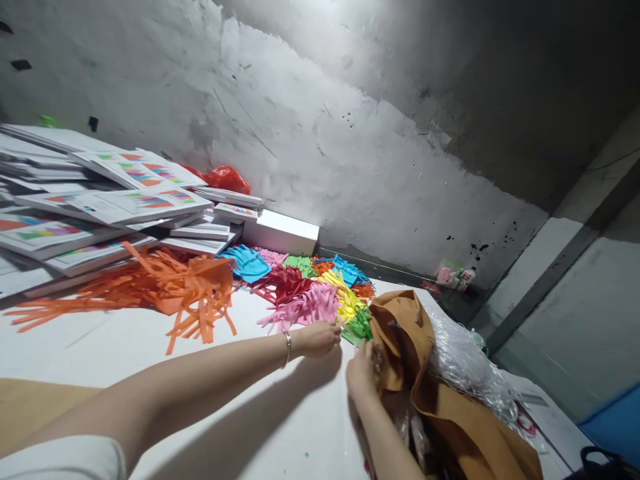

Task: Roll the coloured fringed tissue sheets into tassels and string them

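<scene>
By the brown wrap [445, 407], left hand [320, 339] and right hand [364, 368] look curled, on what I can't tell. Keep the green fringe [359, 325] untangled.

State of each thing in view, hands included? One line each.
Left hand: fingers curled, grip unclear
Right hand: fingers bent, grip unclear
Orange fringed strips: loosely spread
Multicoloured fringed bundles: heaped together
Brown sheet material: folded, rumpled
Flat white printed packs: stacked unevenly
White rectangular box: no opening visible
Shiny red plastic: crumpled
Clear plastic: crumpled
</scene>
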Demonstrator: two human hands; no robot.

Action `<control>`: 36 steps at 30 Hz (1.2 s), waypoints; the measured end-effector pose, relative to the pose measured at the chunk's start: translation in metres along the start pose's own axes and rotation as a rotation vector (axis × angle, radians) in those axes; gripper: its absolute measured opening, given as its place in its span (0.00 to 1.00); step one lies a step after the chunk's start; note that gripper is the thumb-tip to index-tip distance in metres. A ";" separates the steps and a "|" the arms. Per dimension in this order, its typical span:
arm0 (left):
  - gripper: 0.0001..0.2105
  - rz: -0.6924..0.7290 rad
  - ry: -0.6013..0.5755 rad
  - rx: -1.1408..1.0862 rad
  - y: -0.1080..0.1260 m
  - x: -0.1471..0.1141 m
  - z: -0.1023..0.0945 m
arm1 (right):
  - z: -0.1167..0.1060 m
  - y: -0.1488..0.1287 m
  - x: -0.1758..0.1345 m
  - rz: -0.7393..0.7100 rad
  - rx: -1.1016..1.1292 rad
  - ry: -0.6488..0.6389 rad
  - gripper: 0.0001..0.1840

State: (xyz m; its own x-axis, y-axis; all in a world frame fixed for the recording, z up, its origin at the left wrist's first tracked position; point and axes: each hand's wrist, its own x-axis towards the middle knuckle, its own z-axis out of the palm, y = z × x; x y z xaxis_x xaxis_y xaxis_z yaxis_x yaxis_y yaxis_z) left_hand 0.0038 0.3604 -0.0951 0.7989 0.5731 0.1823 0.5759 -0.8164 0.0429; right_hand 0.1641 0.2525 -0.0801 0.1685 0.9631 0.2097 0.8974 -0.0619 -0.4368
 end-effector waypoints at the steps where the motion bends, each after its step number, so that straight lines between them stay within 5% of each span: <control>1: 0.13 0.006 -0.018 -0.026 0.000 0.004 0.001 | -0.008 0.018 0.005 0.061 -0.041 0.042 0.21; 6: 0.13 -0.132 -0.040 -0.156 -0.027 0.011 0.001 | -0.051 0.086 0.015 0.106 -0.196 0.102 0.17; 11: 0.14 -0.271 -0.014 -0.339 -0.027 0.015 0.005 | -0.010 0.048 0.032 -0.183 -0.230 -0.012 0.13; 16: 0.15 -0.386 -0.037 -0.617 -0.009 0.031 0.009 | 0.032 0.014 0.059 -0.175 -0.249 -0.050 0.16; 26: 0.16 -0.585 -0.202 -1.381 0.028 0.038 0.028 | 0.000 0.051 0.036 -0.219 -0.095 0.047 0.12; 36: 0.15 -0.622 -0.093 -1.734 0.044 0.033 0.043 | -0.016 0.042 0.018 -0.369 -0.006 0.137 0.06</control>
State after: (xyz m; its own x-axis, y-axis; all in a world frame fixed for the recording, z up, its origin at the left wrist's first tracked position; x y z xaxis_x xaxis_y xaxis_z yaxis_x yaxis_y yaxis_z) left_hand 0.0625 0.3463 -0.1295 0.6068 0.7364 -0.2991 0.0003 0.3761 0.9266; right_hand 0.2117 0.2627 -0.0806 -0.1137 0.8773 0.4664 0.9102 0.2801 -0.3050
